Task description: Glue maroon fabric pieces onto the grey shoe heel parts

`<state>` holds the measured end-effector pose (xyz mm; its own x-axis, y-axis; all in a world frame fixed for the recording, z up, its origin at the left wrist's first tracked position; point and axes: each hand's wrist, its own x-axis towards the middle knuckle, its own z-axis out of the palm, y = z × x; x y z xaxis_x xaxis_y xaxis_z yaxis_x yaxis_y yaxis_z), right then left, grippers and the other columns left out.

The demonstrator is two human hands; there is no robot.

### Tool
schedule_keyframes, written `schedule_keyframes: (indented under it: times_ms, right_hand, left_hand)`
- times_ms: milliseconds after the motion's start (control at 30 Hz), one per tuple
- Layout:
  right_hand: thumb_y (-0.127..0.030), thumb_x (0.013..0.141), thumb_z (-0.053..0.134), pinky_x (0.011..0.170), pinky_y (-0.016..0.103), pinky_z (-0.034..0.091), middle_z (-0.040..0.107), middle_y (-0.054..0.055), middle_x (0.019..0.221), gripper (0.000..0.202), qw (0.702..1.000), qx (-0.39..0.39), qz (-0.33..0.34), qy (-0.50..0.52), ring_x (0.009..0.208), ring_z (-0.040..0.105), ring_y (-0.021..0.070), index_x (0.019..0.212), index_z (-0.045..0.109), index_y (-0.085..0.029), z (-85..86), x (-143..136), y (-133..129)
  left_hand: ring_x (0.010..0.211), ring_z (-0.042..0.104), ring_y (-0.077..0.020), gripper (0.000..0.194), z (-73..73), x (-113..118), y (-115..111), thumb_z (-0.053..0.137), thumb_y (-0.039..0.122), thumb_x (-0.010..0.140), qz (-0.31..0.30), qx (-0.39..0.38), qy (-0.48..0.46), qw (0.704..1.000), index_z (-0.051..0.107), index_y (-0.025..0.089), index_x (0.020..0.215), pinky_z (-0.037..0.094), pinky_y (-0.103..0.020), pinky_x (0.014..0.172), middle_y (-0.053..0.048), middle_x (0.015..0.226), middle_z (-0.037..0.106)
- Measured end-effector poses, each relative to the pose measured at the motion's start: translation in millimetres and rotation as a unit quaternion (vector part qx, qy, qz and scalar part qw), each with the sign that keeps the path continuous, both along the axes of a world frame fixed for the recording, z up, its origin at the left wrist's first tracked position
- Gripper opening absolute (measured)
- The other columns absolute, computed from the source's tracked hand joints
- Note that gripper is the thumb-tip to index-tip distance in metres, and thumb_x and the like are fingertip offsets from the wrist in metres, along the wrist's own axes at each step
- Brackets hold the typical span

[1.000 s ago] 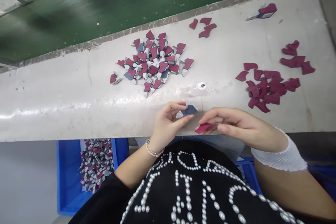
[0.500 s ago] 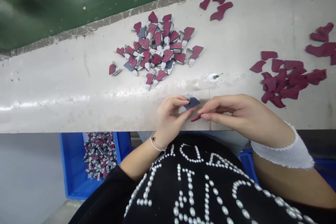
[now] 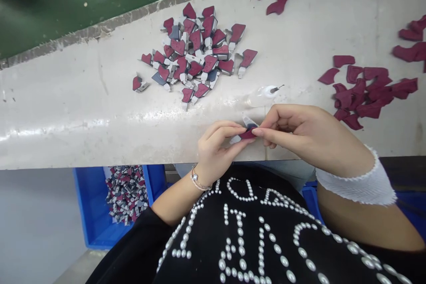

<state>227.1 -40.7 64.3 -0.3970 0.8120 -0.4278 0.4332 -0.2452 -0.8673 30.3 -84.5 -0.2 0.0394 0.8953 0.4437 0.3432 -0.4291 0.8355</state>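
Observation:
My left hand (image 3: 218, 144) pinches a small grey-and-dark-blue moulded part (image 3: 249, 122) between thumb and fingers near the table's front edge. Over its blue face lies a maroon shaped piece (image 3: 248, 134), which the thumb and forefinger of my right hand (image 3: 296, 126) grip at its right end. Fingertips hide much of both pieces. Just beyond my hands, a clear squeeze bottle (image 3: 262, 96) with a thin needle tip lies on its side.
A heap of grey parts with maroon faces (image 3: 195, 64) lies beyond my left hand. Loose maroon pieces (image 3: 369, 97) are piled at right, more (image 3: 281, 1) farther back. Below the white table's edge, a blue bin (image 3: 83, 213) holds many similar parts.
My right hand has brought the maroon piece up and onto the blue face of the part in my left hand. The part has turned slightly. The view has shifted a little.

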Motion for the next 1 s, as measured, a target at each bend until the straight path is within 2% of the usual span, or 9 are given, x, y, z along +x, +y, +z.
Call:
schedule_keyframes:
  times_ms: [133, 333, 433, 567, 667, 833, 1000]
  right_hand:
    - [-0.058, 0.089, 0.073, 0.050, 0.030, 0.043, 0.069, 0.001, 0.071, 0.038, 1.000, -0.003, 0.000, 0.000, 0.058, 0.060, 0.0151, 0.075, 0.068, -0.023, -0.9, 0, 1]
    - [-0.060, 0.084, 0.077, 0.050, 0.028, 0.041, 0.062, 0.001, 0.069, 0.043, 1.000, -0.007, -0.007, 0.006, 0.060, 0.054, 0.0139, 0.072, 0.062, -0.021, -3.0, 3, 3]
    - [-0.063, 0.089, 0.069, 0.055, 0.028, 0.044, 0.061, 0.001, 0.072, 0.043, 0.999, -0.022, 0.022, 0.033, 0.064, 0.055, 0.0149, 0.082, 0.061, -0.022, -4.6, 5, 4]
    - [-0.063, 0.096, 0.060, 0.066, 0.029, 0.050, 0.066, 0.002, 0.083, 0.040, 0.997, -0.019, 0.050, 0.060, 0.071, 0.060, 0.0154, 0.096, 0.066, -0.023, -4.8, 3, 4]
    - [-0.059, 0.098, 0.058, 0.067, 0.030, 0.050, 0.067, 0.002, 0.083, 0.038, 0.995, -0.027, 0.064, 0.073, 0.073, 0.062, 0.0163, 0.094, 0.066, -0.022, -3.7, 2, 3]
    - [-0.056, 0.101, 0.053, 0.059, 0.030, 0.043, 0.063, 0.001, 0.075, 0.038, 0.997, 0.023, 0.070, 0.039, 0.067, 0.057, 0.0158, 0.088, 0.062, -0.022, -3.8, 1, -1]
    - [-0.052, 0.102, 0.054, 0.061, 0.031, 0.043, 0.064, 0.001, 0.077, 0.033, 0.995, 0.049, 0.073, 0.049, 0.069, 0.058, 0.0159, 0.090, 0.061, -0.022, -6.4, -2, -3]
  left_hand:
    - [0.086, 0.074, -0.0138, 0.023, 0.6, 1, -1, 0.085, 0.025, 0.082, -0.001, -0.002, 0.003, 1.000, 0.072, 0.021, 0.100, 0.065, -0.028, 0.076, -0.001, 0.093, 0.075]
    - [0.088, 0.074, -0.0138, 0.029, 3.1, -1, 0, 0.088, 0.020, 0.077, -0.028, -0.019, -0.013, 0.999, 0.072, 0.019, 0.101, 0.065, -0.027, 0.078, -0.003, 0.093, 0.076]
    - [0.087, 0.075, -0.0139, 0.030, 7.0, -3, 1, 0.089, 0.021, 0.076, -0.036, -0.019, -0.013, 0.999, 0.072, 0.021, 0.101, 0.065, -0.027, 0.076, -0.002, 0.093, 0.077]
    - [0.087, 0.075, -0.0137, 0.030, 11.1, -5, 2, 0.089, 0.023, 0.076, -0.049, -0.013, -0.010, 0.999, 0.072, 0.021, 0.101, 0.065, -0.027, 0.077, -0.002, 0.094, 0.077]
    - [0.089, 0.075, -0.0136, 0.030, 11.9, -6, 1, 0.088, 0.022, 0.076, -0.058, -0.012, -0.010, 0.998, 0.072, 0.021, 0.102, 0.066, -0.027, 0.081, -0.003, 0.096, 0.077]
    - [0.092, 0.075, -0.0135, 0.031, 14.1, -5, -1, 0.088, 0.019, 0.077, -0.064, -0.013, -0.012, 0.998, 0.071, 0.018, 0.103, 0.066, -0.027, 0.084, -0.004, 0.097, 0.077]
    - [0.091, 0.076, -0.0147, 0.030, 16.9, -6, -2, 0.086, 0.019, 0.079, -0.063, -0.005, -0.002, 0.998, 0.071, 0.021, 0.105, 0.067, -0.029, 0.083, -0.003, 0.098, 0.078]
